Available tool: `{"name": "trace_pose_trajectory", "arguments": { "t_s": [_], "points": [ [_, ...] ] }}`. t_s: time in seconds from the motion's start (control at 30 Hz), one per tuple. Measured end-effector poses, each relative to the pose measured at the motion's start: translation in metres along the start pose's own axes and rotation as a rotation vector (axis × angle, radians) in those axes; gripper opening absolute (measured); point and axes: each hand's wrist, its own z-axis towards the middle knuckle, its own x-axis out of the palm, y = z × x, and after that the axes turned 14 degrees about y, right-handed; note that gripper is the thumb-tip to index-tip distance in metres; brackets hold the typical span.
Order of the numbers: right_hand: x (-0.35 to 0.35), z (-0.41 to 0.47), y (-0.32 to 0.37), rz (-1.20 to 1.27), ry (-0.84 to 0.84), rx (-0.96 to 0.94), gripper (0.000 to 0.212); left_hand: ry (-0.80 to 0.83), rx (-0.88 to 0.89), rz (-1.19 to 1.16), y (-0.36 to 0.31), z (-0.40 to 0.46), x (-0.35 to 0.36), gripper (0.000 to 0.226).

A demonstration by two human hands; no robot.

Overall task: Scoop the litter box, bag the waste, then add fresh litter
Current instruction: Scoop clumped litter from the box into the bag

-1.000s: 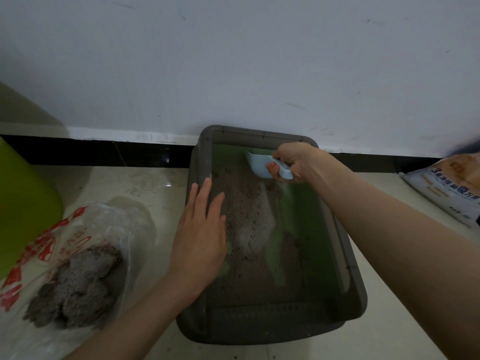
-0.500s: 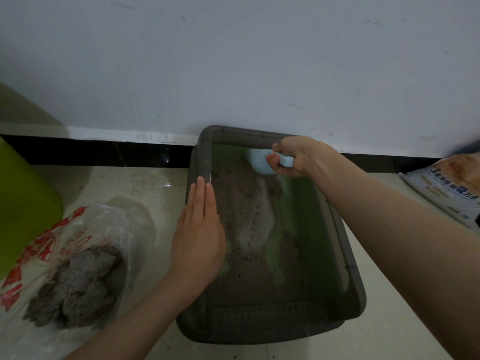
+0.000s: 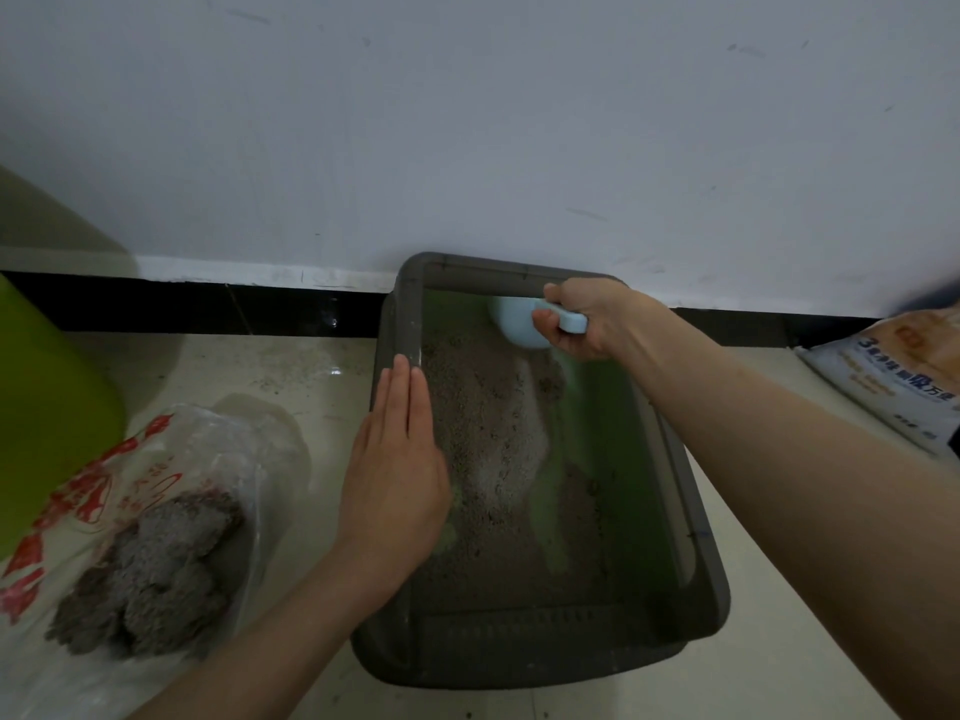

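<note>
**Scooping at the far end of the litter box**

Nearest, on the pale floor tiles [image 3: 779,589] at left: a clear plastic bag [image 3: 171,459] with red print, lying open, holding grey clumps of waste [image 3: 150,569]. Beside it to the right, a dark grey litter box [image 3: 696,553], its far end against the white wall [image 3: 467,122]. Inside, a green bottom partly bare on the right, and grey litter [image 3: 488,439] heaped along the left and middle.

Over the box's left rim, the left hand [image 3: 397,475], flat, fingers straight and pressed together, pointing away toward the wall; fingertips at the rim's inner edge, palm over the litter. Whether touching rim or litter, hard to tell.

Farther on, at the box's far right corner, the right hand [image 3: 587,319], curled around the handle of a light blue scoop [image 3: 519,322], thumb on the near side of the handle. Scoop bowl pointing left, just above the far edge of the litter heap.

At far left, part of a green bin [image 3: 47,407]. At far right, a printed litter sack [image 3: 893,376] lying by the black baseboard [image 3: 208,309]
</note>
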Motion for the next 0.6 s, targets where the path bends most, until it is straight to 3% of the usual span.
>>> {"name": "trace_pose_trajectory", "arguments": {
  "t_s": [0.6],
  "points": [
    [-0.001,-0.010,0.014,-0.032,0.032,0.071,0.014,-0.011,0.007,-0.020,0.000,-0.002,-0.001,0.063]
  ]
}}
